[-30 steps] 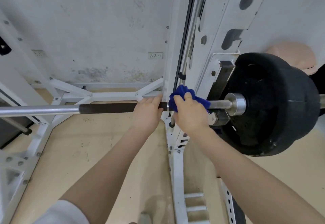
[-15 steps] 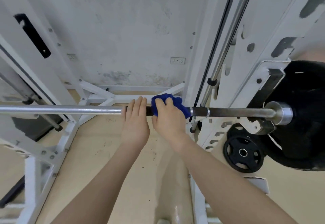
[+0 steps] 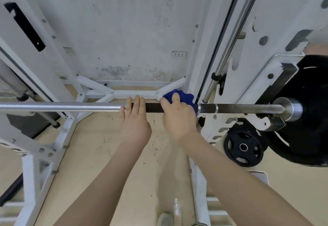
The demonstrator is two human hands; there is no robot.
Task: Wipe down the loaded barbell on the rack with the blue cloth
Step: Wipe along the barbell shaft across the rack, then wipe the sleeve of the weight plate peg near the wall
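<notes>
The barbell [image 3: 58,106] runs level across the view, chrome on the left and dark knurled steel near the middle. A large black plate [image 3: 308,112] loads its right end by the rack upright. My right hand [image 3: 179,117] presses the blue cloth [image 3: 184,98] around the bar, just left of a chrome ring. My left hand [image 3: 134,119] rests flat on the bar beside it, fingers straight and laid over the top, a short gap of dark bar between the two hands.
White rack uprights [image 3: 248,51] and a chrome guide rod [image 3: 230,48] stand at right, with another white upright [image 3: 32,44] at left. A small black plate [image 3: 243,147] leans low by the right frame. White floor braces [image 3: 134,93] lie behind the bar on the beige floor.
Over the second my right hand and the cloth slid left along the bar, away from the black plate. My left hand shifted left with it. In the last half second both hands barely moved.
</notes>
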